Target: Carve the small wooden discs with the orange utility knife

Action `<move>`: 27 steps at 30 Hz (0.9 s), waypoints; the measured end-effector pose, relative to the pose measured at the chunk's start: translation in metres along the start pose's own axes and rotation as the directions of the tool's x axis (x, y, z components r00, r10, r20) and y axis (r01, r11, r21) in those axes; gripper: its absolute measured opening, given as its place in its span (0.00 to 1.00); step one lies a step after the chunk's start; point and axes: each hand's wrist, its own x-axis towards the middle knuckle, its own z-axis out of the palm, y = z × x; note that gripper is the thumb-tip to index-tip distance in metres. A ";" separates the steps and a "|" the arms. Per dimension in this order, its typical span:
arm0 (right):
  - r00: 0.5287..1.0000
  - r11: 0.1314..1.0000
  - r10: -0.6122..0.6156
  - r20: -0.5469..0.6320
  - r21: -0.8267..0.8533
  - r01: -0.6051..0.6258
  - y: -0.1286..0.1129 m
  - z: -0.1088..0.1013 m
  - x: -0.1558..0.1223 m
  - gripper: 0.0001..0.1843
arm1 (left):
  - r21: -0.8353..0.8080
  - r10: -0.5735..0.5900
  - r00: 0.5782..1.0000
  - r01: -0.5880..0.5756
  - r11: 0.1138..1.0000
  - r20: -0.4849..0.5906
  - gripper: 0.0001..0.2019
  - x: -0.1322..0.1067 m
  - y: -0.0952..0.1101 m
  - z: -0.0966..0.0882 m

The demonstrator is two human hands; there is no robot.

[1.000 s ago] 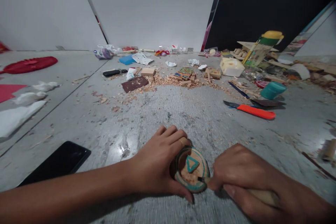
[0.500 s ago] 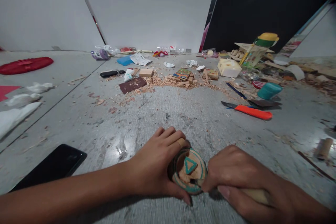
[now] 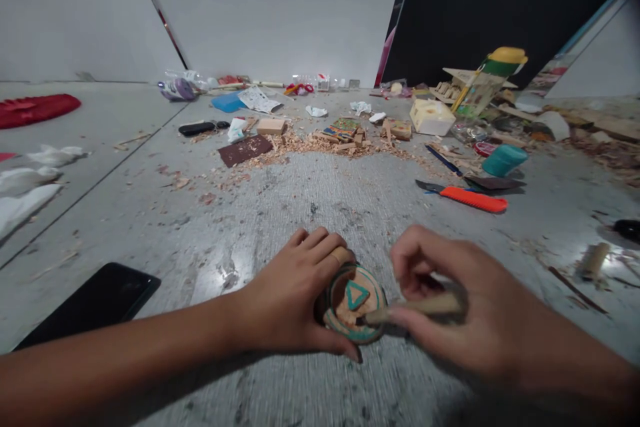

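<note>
Shaving-strewn grey floor: left hand [image 3: 293,301] fingers clasp the wooden disc [image 3: 350,300] steady; right hand [image 3: 465,323] fingers grip a carving tool [image 3: 403,310], its tip at the disc's edge. Carving looks underway; the next cut calls for firm bracing.

disc [image 3: 353,301]: round wood slice, teal rim and triangle, flat on surface [image 3: 320,213] | tool [image 3: 425,307]: wooden handle, near-level, tip at disc's rim

Hobby woodcarving spot on a bare grey floor [image 3: 310,213], not a fitted workshop: shavings [image 3: 320,145] heaped among offcuts [image 3: 271,126], sandpaper [image 3: 245,149], an orange-handled knife [image 3: 463,197], a small wooden model [image 3: 470,90] by the wall [image 3: 260,7], and a phone [image 3: 95,300] lying nearby.
</note>
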 end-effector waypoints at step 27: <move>0.905 0.910 -0.269 0.330 -0.220 0.351 -0.034 -0.021 0.034 0.12 | 0.108 0.083 0.996 -0.087 0.990 0.041 0.35 -0.001 0.008 -0.013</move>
